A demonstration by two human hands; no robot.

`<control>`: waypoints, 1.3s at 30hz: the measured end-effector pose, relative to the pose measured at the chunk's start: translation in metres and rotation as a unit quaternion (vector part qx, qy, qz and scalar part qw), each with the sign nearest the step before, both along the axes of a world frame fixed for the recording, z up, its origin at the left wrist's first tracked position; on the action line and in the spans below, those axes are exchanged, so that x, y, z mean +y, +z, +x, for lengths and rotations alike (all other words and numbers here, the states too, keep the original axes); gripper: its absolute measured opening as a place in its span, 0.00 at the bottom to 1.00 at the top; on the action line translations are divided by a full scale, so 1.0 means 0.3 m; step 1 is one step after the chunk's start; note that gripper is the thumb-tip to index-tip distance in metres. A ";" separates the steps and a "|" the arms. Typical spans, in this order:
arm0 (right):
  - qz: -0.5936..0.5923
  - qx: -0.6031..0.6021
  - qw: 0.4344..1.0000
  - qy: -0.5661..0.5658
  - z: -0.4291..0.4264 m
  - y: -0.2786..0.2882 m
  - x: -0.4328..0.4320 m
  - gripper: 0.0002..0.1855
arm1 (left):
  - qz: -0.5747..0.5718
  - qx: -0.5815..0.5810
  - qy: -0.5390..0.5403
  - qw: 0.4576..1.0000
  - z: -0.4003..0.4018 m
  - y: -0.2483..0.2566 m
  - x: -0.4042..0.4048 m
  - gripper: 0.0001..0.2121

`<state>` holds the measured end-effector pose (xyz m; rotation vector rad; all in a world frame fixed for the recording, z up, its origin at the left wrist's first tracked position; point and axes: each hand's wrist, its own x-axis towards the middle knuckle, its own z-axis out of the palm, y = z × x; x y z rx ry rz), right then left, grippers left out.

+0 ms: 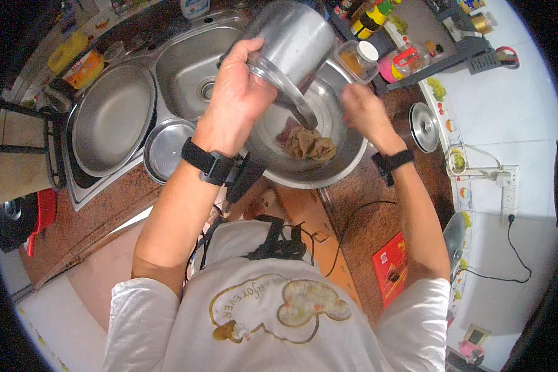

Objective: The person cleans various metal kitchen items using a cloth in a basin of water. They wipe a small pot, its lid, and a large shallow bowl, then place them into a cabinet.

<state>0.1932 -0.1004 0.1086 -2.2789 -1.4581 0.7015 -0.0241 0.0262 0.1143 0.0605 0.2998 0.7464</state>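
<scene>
My left hand [242,90] grips a cylindrical metal pot [293,39] near its rim. The pot is tilted, its mouth facing down over a wide stainless steel basin [302,179]. Crumpled brown cloths [307,145] and a dark reddish one [288,130] lie in the basin, partly behind the pot's rim. Over the basin's right side is my right hand [365,111], blurred, its fingers curled. Whether it holds anything cannot be seen. Just beyond it stands a clear plastic container [351,63] beside a white-lidded jar [367,51].
A double sink [186,65] lies to the left, with a large oval metal pan [114,121] over one bowl. A round metal dish [169,149] sits beside it. Several bottles [372,21] crowd the back right. A metal lid [424,128] leans against the right wall. A cable [353,214] crosses the counter.
</scene>
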 end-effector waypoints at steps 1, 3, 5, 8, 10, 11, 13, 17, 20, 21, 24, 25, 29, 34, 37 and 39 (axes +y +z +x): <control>0.000 0.002 1.000 -0.002 0.003 -0.065 -0.014 0.20 | 0.006 -0.027 -0.021 0.999 -0.002 0.003 0.010 0.11; -0.019 -0.191 0.936 0.296 -0.012 -0.173 -0.047 0.33 | 0.019 0.022 0.033 0.999 0.018 0.042 -0.001 0.14; -0.154 -0.095 0.925 0.333 -0.133 -0.146 -0.008 0.40 | 0.027 -0.018 0.019 0.999 0.004 0.016 0.035 0.14; -0.244 -0.149 0.870 0.401 -0.211 -0.171 -0.006 0.28 | 0.045 -0.017 0.009 0.999 -0.004 0.009 0.044 0.13; -0.265 -0.208 0.865 0.372 -0.190 -0.146 0.042 0.27 | 0.071 0.017 0.021 0.997 -0.007 0.028 0.025 0.11; -0.275 -0.234 0.862 0.355 -0.194 -0.152 0.044 0.27 | 0.071 0.017 0.021 0.997 -0.012 0.040 0.011 0.11; -0.295 -0.287 0.852 0.323 -0.210 -0.166 0.058 0.27 | 0.092 0.082 0.012 0.992 -0.026 0.061 -0.009 0.11; -0.127 -0.300 0.882 0.341 -0.166 -0.358 0.032 0.25 | 0.116 0.134 0.009 0.984 -0.038 0.049 -0.001 0.10; -0.195 -0.217 0.931 0.218 -0.182 -0.205 0.099 0.23 | 0.112 0.145 -0.014 0.983 -0.052 0.024 0.027 0.08; -0.192 -0.216 0.933 0.216 -0.177 -0.219 0.098 0.23 | 0.119 0.161 -0.009 0.980 -0.058 0.025 0.030 0.08; -0.042 -0.242 0.912 0.329 -0.071 -0.488 0.080 0.24 | 0.115 0.164 -0.007 0.980 -0.009 0.040 0.018 0.08; 0.014 -0.251 0.896 0.366 -0.094 -0.494 0.090 0.24 | 0.096 0.165 0.006 0.982 -0.007 0.035 0.016 0.09; -0.125 -0.193 0.918 0.323 -0.178 -0.151 0.116 0.22 | 0.112 0.184 0.008 0.977 -0.046 0.063 0.015 0.09; -0.179 -0.101 0.939 0.276 -0.161 -0.283 0.122 0.29 | 0.109 0.154 0.006 0.982 0.009 0.017 0.035 0.10; -0.063 -0.098 0.947 0.300 -0.071 -0.363 0.139 0.19 | 0.125 0.173 -0.001 0.977 0.024 0.006 0.028 0.10; -0.067 -0.030 0.954 0.292 -0.023 -0.254 0.155 0.17 | 0.124 0.156 -0.006 0.980 0.018 -0.005 0.032 0.10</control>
